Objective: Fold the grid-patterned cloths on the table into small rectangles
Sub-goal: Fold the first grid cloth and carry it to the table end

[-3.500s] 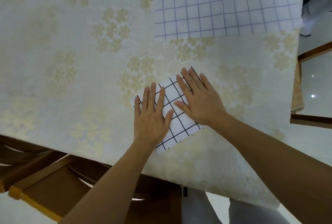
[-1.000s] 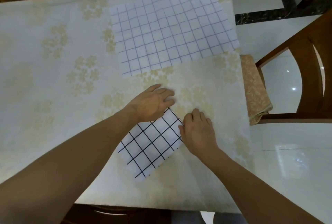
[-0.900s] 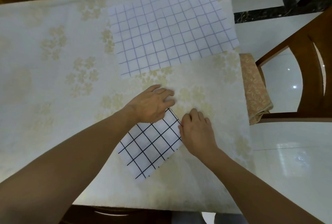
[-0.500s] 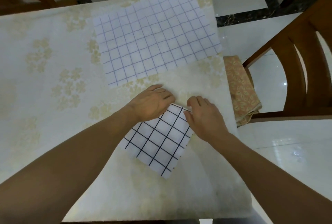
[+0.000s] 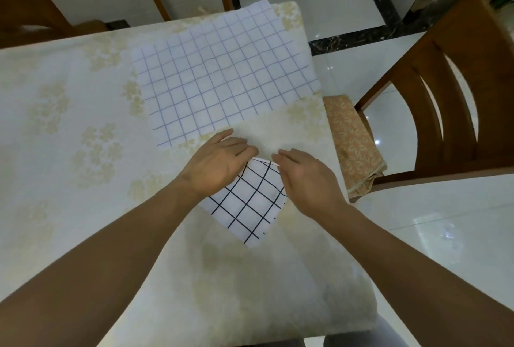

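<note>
Left hand [image 5: 219, 164] lies palm-down, fingers loosely spread, on the small folded white cloth with black grid lines [image 5: 251, 202]; right hand [image 5: 304, 176] pinches its far corner. Beyond them, the large white cloth with blue grid lines [image 5: 222, 73] lies flat on the desk [image 5: 69, 124].

Two bare forearms, no sleeves in view.
Left hand [image 5: 215, 164] and right hand [image 5: 307, 179] without gloves, rings or watch; short nails on the fingers [image 5: 281, 156]; grey trousers at bottom edge.
</note>
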`<state>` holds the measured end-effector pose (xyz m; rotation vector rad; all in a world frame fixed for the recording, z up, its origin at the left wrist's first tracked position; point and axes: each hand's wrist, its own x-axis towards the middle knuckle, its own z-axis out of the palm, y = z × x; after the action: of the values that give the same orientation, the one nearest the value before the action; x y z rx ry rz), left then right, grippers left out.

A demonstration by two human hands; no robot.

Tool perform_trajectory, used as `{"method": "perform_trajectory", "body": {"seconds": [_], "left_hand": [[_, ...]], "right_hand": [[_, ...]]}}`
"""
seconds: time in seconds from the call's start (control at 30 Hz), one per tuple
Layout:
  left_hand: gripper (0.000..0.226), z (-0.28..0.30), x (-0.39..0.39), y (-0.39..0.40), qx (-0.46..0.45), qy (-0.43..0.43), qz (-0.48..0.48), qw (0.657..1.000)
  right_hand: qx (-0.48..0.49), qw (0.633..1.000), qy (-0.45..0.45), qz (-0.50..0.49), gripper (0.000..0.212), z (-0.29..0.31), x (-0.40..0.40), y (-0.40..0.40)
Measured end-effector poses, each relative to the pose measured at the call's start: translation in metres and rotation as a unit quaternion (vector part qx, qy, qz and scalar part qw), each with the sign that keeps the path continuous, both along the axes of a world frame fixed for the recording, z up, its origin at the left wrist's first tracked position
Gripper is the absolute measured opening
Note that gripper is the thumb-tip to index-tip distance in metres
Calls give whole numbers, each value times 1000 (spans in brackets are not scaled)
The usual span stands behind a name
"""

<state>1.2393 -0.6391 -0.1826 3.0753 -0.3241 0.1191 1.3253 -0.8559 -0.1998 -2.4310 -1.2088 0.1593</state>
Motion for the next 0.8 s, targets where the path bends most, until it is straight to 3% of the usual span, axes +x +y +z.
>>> {"method": "perform_trajectory", "body": {"seconds": [0.3, 0.5, 0.8], "left_hand": [[48, -3, -57, 7, -18, 10, -6, 1000], [48, -15, -90, 6, -17, 27, -7, 999], [37, -40, -127, 4, -36, 68, 2, 997]], "right_hand": [[9, 999, -34, 37, 56, -1, -81, 0], [-7, 998, -42, 55, 60, -15, -118, -2], [-60, 993, -38, 95, 48, -43, -146, -10]]}}
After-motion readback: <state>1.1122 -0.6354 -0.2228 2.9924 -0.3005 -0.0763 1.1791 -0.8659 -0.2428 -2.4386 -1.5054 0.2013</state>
